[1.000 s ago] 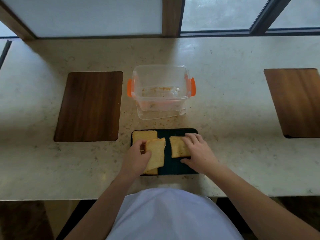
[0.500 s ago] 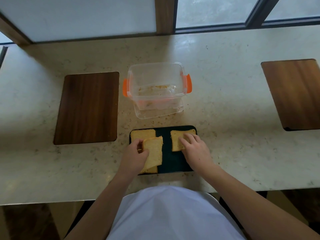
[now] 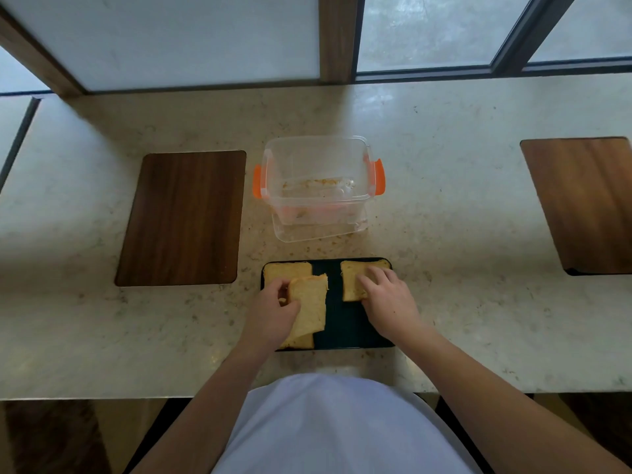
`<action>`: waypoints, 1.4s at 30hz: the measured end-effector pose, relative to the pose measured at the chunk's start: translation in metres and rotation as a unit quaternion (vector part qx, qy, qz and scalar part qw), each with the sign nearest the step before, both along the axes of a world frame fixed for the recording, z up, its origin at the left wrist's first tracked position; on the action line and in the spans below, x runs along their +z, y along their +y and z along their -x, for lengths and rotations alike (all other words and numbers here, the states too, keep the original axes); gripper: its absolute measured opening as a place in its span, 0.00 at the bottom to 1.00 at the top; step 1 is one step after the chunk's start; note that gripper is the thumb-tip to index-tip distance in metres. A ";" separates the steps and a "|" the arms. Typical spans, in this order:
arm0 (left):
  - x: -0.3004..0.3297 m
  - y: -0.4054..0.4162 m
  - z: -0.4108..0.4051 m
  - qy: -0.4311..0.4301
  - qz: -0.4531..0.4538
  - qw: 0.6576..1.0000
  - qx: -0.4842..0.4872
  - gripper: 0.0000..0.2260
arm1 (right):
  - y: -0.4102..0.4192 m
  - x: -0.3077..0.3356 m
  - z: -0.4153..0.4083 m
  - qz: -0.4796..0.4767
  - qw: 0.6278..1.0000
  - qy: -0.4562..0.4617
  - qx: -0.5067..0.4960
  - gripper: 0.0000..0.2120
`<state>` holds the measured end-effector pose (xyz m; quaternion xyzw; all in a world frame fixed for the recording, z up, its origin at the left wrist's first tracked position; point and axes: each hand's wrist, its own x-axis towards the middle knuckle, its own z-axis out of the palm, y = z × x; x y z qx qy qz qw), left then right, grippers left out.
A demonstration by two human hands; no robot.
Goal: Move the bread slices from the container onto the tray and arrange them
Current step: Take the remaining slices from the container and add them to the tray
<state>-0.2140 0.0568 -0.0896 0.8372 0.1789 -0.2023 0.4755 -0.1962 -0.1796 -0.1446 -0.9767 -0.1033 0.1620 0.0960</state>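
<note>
Little has moved in the past second: the right hand [image 3: 388, 299] has slid slightly along the golden square bread slice [image 3: 352, 280] at the far right of the dark green rectangular tray [image 3: 342, 323], while the left hand [image 3: 273, 313] keeps its hold on a second, tilted slice [image 3: 309, 309] on the tray's left half. The clear plastic container with orange clip handles [image 3: 318, 186] sits just beyond the tray on the pale speckled stone counter [image 3: 444, 217] and holds only crumbs, which suggests the transfer is done and the arranging is what remains. The left thumb and fingers pinch the tilted slice along its left edge, its free side sagging over two more slices, one at the tray's far left corner [image 3: 287, 270] and one at the near left [image 3: 299, 342]; the lift looks meant to carry it to the bare green patch at the near right. The right fingers [image 3: 371, 278] lie spread and flat on top of their slice, pressing its right half, probably to square it up against the tray's rim. Dark wooden boards [image 3: 181, 217] flank the work on both sides.
</note>
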 end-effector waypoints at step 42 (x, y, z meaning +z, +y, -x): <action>-0.047 -0.079 -0.003 0.148 -0.118 0.951 -0.244 0.17 | -0.039 0.008 0.029 -0.182 0.941 0.099 -0.269 0.14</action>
